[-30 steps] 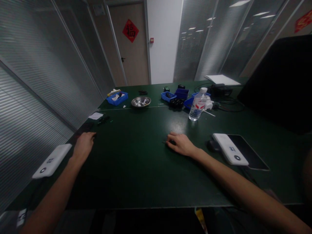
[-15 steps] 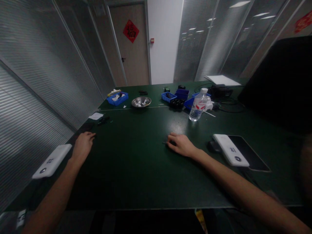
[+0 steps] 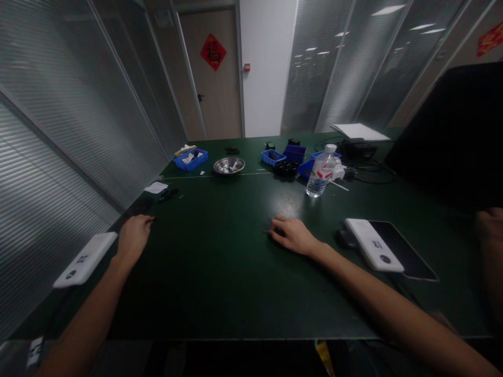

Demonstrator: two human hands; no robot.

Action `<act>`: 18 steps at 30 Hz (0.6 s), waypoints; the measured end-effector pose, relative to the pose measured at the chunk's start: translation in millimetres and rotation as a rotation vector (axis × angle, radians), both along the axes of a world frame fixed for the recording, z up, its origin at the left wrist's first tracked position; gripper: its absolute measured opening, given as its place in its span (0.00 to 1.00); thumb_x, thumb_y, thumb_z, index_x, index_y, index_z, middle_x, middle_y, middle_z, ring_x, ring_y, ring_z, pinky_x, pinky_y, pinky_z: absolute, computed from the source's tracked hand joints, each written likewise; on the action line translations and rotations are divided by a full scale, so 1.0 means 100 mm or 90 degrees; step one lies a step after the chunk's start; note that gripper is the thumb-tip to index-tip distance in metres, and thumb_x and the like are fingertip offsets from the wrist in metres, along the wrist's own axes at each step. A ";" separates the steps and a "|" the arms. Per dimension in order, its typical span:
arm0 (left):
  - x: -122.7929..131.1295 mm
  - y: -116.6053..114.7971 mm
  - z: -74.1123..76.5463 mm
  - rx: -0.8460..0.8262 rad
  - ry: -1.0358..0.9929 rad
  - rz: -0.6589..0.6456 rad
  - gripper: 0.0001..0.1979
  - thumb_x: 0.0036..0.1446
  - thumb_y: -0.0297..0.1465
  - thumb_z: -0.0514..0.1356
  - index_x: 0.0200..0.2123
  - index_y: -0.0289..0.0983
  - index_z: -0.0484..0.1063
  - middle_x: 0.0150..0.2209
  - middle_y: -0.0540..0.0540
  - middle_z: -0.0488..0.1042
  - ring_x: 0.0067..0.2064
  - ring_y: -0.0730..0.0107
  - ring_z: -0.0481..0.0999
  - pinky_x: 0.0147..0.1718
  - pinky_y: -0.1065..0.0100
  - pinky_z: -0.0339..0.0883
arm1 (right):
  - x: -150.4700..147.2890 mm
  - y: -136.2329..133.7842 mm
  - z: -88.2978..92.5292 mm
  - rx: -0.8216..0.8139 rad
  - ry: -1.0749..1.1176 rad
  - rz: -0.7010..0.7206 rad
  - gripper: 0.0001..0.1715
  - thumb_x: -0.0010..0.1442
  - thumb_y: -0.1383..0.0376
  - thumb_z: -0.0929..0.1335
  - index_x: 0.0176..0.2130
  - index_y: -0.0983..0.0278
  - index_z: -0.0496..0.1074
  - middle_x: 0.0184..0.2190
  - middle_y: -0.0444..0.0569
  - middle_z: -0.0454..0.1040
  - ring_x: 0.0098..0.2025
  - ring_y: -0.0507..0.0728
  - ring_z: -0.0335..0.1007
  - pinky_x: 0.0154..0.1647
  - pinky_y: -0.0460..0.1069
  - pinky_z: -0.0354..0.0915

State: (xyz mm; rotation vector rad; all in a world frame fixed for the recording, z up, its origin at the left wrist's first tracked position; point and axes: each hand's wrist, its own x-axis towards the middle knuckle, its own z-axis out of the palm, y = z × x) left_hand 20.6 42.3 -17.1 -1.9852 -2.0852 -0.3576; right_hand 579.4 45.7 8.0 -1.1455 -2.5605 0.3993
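My left hand (image 3: 134,238) rests on the left side of the dark green table (image 3: 204,272), fingers bent and pressed together. Something small and dark shows at its fingertips, too small to name. Toward the middle, my right hand (image 3: 291,233) lies on its side with thumb and forefinger pinched. A thin, dark sliver (image 3: 265,231) pokes out to the left from that pinch; its kind cannot be made out. Beside my left forearm is a white power bank (image 3: 85,260). Another white power bank (image 3: 373,245) lies to the right of my right hand, partly over a dark flat tablet-like slab (image 3: 403,251).
A water bottle (image 3: 321,172) stands beyond my right hand. Farther back are a metal bowl (image 3: 229,173), a blue bin (image 3: 192,161) and several more blue bins. A black pen-like thing (image 3: 168,195) lies past my left hand. Another person's hand (image 3: 491,222) is at the right edge.
The view has shifted very slightly. Both my hands keep their places and grips. At the right edge, the other person's hand has come into view.
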 end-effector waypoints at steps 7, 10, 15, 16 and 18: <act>-0.03 -0.01 -0.01 0.013 -0.009 0.004 0.19 0.64 0.34 0.50 0.47 0.36 0.79 0.50 0.37 0.77 0.51 0.50 0.75 0.54 0.54 0.67 | 0.00 -0.01 0.03 0.000 0.000 -0.001 0.07 0.69 0.62 0.66 0.42 0.62 0.72 0.41 0.48 0.72 0.34 0.53 0.69 0.37 0.47 0.60; -0.05 -0.02 -0.01 0.024 0.003 0.011 0.18 0.64 0.35 0.51 0.46 0.35 0.78 0.50 0.36 0.78 0.51 0.49 0.75 0.54 0.54 0.66 | 0.00 -0.01 0.01 0.000 -0.004 -0.002 0.07 0.69 0.62 0.66 0.41 0.62 0.72 0.41 0.48 0.72 0.35 0.53 0.69 0.37 0.47 0.60; -0.09 -0.02 -0.02 0.007 0.003 0.025 0.18 0.65 0.36 0.51 0.46 0.35 0.79 0.49 0.36 0.78 0.50 0.48 0.75 0.52 0.53 0.66 | 0.01 0.00 -0.01 0.005 -0.004 0.004 0.07 0.69 0.62 0.66 0.42 0.62 0.72 0.41 0.48 0.72 0.35 0.53 0.69 0.37 0.47 0.60; -0.10 -0.02 -0.02 -0.001 -0.001 0.026 0.18 0.65 0.35 0.51 0.46 0.36 0.78 0.49 0.36 0.79 0.50 0.48 0.76 0.52 0.53 0.66 | 0.01 0.01 -0.01 0.005 -0.004 0.004 0.06 0.69 0.62 0.66 0.42 0.62 0.72 0.41 0.48 0.72 0.35 0.53 0.69 0.37 0.47 0.60; -0.11 -0.01 -0.03 -0.006 0.002 0.026 0.17 0.65 0.35 0.51 0.45 0.36 0.78 0.48 0.36 0.79 0.50 0.49 0.76 0.52 0.54 0.66 | 0.01 0.01 -0.02 0.008 -0.006 0.001 0.07 0.69 0.62 0.66 0.42 0.62 0.72 0.41 0.48 0.71 0.35 0.53 0.69 0.37 0.48 0.60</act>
